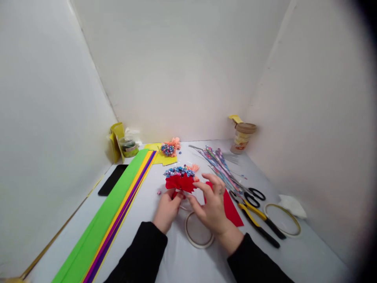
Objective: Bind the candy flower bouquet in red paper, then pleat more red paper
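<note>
My left hand point(168, 210) pinches the base of a red crepe-paper flower point(180, 182) between thumb and fingers. To its right, my right hand point(210, 202) has its fingers spread, with the index fingertip at the flower's right edge and the thumb near its base. Whether those fingertips touch the paper I cannot tell. Just behind the flower lies a cluster of small blue and pink folded pieces point(178, 171) with a peach paper tuft point(193, 168). A roll of tape point(198, 244) lies flat below the hands. Red paper point(232, 210) is partly hidden by my right hand.
Long green paper strips point(97, 220) and a black phone point(113, 181) lie left. Yellow-handled pliers point(259, 220), black scissors point(255, 196), another tape roll point(296, 232) and patterned strips point(218, 165) lie right. A paper cup point(243, 137) stands back right; walls enclose the table.
</note>
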Demonstrator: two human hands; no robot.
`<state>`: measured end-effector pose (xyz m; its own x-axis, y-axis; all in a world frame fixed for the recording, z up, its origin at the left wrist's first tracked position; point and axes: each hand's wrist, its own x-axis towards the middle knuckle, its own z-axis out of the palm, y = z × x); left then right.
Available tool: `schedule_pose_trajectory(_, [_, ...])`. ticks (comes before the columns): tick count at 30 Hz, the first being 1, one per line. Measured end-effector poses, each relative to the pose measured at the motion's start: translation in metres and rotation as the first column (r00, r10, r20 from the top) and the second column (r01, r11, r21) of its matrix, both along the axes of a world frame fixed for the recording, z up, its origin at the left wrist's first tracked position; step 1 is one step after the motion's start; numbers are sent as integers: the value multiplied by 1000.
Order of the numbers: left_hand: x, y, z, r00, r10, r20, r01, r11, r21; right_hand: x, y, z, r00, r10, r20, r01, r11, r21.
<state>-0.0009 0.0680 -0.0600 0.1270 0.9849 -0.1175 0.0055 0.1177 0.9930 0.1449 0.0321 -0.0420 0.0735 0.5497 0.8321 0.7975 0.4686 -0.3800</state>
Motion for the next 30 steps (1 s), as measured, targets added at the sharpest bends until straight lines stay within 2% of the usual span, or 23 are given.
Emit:
schedule_pose_trajectory(5, [4,-3,-1,999,-23,-24,23,1000,-6,-5,1,1,998,-32,61,34,999,-31])
schedule_pose_trajectory(8, [5,-3,-2,999,-30,-27,30,1000,-3,-4,0,2,997,0,74,2,1000,-25])
schedule_pose_trajectory(13, [5,-4,1,996,-44,-84,48,998,48,-5,2,0,992,-27,123,30,999,-26])
schedule_pose_trajectory(18, [7,-7,2,964,-99,-249,146,972,182,-5,4,2,990,-126,-65,121,991,-64])
schedule_pose_trajectory(21, [6,-6,1,962,-81,-260,134,972,193,-4,4,3,981,-132,-139,122,989,-79])
schedule_pose_trajectory(24, [4,-5,2,990,-62,-125,71,995,69,-1,1,2,981,-60,-185,59,998,-13])
schedule_pose_trajectory(27, [1,-5,4,987,-8,162,13,999,-30,4,0,-2,945,-42,-324,59,997,42])
schedule_pose_trajectory(29, [-2,-6,2,945,36,326,-18,998,-58,5,1,-6,899,-31,-436,11,999,-49])
schedule_pose_trajectory(30, [-4,-6,-1,928,54,368,-35,998,-58,5,1,-8,888,1,-461,-73,988,-140])
